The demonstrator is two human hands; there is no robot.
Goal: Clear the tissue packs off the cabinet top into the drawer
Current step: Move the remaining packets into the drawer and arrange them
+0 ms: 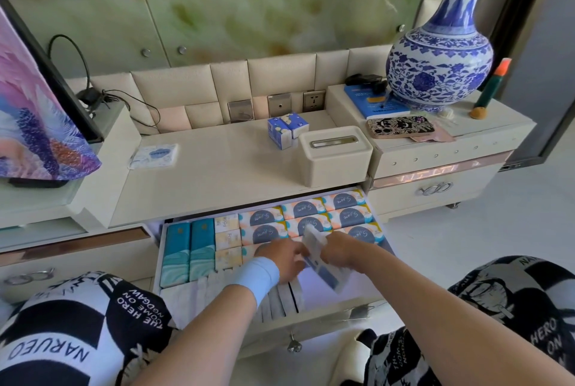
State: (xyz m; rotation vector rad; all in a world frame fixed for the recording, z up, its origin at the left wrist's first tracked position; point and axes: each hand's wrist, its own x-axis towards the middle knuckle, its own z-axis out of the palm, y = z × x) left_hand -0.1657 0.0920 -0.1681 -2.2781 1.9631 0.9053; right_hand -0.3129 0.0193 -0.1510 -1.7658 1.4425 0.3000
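The drawer (326,320) below the cabinet top (217,167) stands pulled out, filled with rows of tissue packs. Over its right half my right hand (342,250) grips a flat white-and-blue tissue pack (323,267), tilted on edge. My left hand (284,256), with a light blue wristband, rests fingers-down on the upright white packs in the drawer beside it, touching that same pack. On the cabinet top two small blue-and-white tissue packs (286,130) stand together behind a cream tissue box (334,156). A flat white pack with a blue label (154,155) lies at the left.
A large blue-and-white vase (441,52), a blue book (373,103) and a patterned phone (399,127) sit on the raised right cabinet. A TV screen (34,111) stands at left with cables behind it. My knees flank the drawer front.
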